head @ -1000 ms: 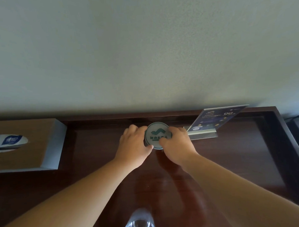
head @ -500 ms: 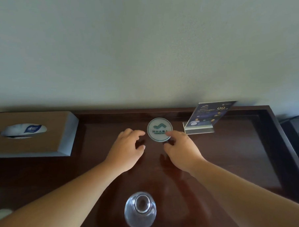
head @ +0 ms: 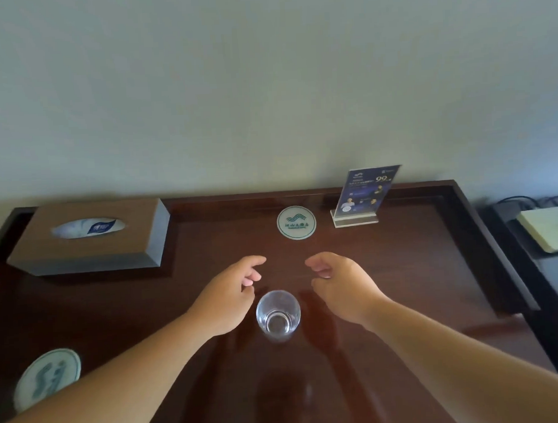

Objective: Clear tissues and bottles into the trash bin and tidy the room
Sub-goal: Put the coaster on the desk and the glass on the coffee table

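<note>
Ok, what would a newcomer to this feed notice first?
The clear glass on the table, with the left hand and right hand open either side of it. Behind, a round white coaster lies near the back rim, a blue sign card to its right, a tissue box far left.

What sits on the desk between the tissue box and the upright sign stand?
In the head view, one round white coaster lies flat there, apart from the tissue box and nearer the sign stand; otherwise bare dark desk.

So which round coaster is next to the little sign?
The coaster with the green wave logo, at the back beside the sign. The other coaster, with bluish figures, lies front left.
</note>
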`<state>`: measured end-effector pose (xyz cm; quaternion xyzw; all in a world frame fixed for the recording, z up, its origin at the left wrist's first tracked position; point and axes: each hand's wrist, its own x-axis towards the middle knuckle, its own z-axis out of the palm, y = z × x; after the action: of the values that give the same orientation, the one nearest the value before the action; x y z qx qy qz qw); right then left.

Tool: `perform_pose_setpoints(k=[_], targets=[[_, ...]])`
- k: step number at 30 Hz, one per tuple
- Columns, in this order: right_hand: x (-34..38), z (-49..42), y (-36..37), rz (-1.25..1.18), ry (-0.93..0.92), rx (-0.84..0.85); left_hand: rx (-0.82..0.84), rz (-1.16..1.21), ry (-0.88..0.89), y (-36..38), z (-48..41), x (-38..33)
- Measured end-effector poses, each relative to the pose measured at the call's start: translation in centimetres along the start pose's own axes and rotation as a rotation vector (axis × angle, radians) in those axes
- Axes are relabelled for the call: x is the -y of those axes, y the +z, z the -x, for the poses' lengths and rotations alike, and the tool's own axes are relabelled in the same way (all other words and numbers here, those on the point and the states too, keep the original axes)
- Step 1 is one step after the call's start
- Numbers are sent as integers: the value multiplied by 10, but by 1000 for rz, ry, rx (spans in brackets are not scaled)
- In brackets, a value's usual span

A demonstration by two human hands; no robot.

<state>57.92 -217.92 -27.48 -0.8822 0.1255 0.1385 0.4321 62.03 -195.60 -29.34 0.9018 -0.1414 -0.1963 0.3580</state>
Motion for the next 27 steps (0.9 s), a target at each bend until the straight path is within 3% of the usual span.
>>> perform_pose_setpoints(k=[11,27], targets=[[-2,76,41,23,31,-6,74,176,69,32,60,16],[-10,68,60,-112,-47,29,-91,231,86,57,51,12]])
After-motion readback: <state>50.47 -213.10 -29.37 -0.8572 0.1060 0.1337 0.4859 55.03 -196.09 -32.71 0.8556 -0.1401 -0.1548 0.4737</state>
